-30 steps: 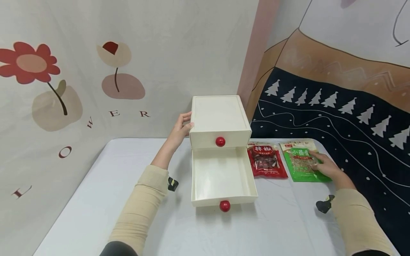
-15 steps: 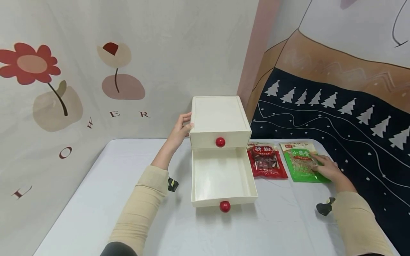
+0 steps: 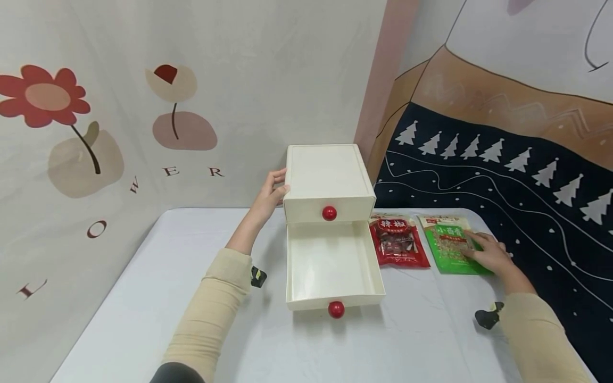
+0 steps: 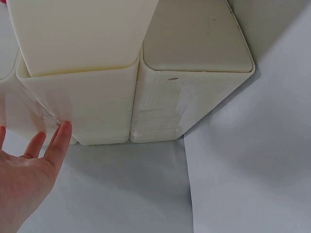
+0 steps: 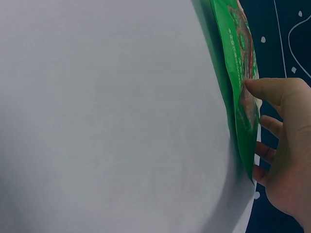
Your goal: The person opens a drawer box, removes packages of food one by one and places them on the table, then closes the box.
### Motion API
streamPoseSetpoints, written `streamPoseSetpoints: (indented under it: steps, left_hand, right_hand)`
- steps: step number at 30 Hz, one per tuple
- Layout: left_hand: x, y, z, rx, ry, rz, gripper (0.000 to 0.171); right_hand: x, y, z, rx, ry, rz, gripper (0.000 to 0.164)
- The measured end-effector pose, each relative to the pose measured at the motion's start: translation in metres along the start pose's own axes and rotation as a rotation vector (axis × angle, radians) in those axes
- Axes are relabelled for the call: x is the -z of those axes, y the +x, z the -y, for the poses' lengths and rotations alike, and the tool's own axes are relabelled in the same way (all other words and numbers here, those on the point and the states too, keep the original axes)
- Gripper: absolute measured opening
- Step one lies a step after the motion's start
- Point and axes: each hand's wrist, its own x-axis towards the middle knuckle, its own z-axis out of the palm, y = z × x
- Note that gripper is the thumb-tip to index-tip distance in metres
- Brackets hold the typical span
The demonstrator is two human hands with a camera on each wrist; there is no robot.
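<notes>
A white two-drawer storage box point(image 3: 328, 171) with red round knobs stands at the middle back. Its lower drawer point(image 3: 330, 260) is pulled out, with nothing in it. My left hand point(image 3: 269, 198) rests against the box's left side, fingers point(image 4: 60, 143) extended along the wall in the left wrist view. On the right, my right hand point(image 3: 490, 255) pinches the right edge of a green fennel seed packet point(image 3: 445, 239). The right wrist view shows the thumb on the front of the packet point(image 5: 233, 53) and the other fingertips at its edge.
A red packet of dried chillies point(image 3: 399, 244) lies between the storage box and the green packet. White cloth covers the table point(image 3: 407, 340). A printed curtain point(image 3: 239, 80) hangs close behind, and a dark tree-patterned cloth point(image 3: 536, 213) borders the right side.
My right hand has shifted slightly toward me and its fingers have drawn in at the packet's edge, where the glare on the packet has changed. My left hand and the box stay put.
</notes>
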Motion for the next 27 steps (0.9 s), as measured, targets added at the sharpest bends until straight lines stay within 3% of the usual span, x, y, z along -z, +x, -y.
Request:
streamPoseSetpoints:
  steps: [13, 27]
  left_hand:
    - [0.000, 0.000, -0.001, -0.011, -0.009, 0.002, 0.057]
    - [0.000, -0.001, 0.001, -0.005, -0.014, -0.004, 0.056]
  right_hand:
    - [0.002, -0.010, 0.015, 0.011, 0.030, -0.130, 0.081]
    - [0.003, -0.022, 0.045, 0.076, 0.099, -0.271, 0.068]
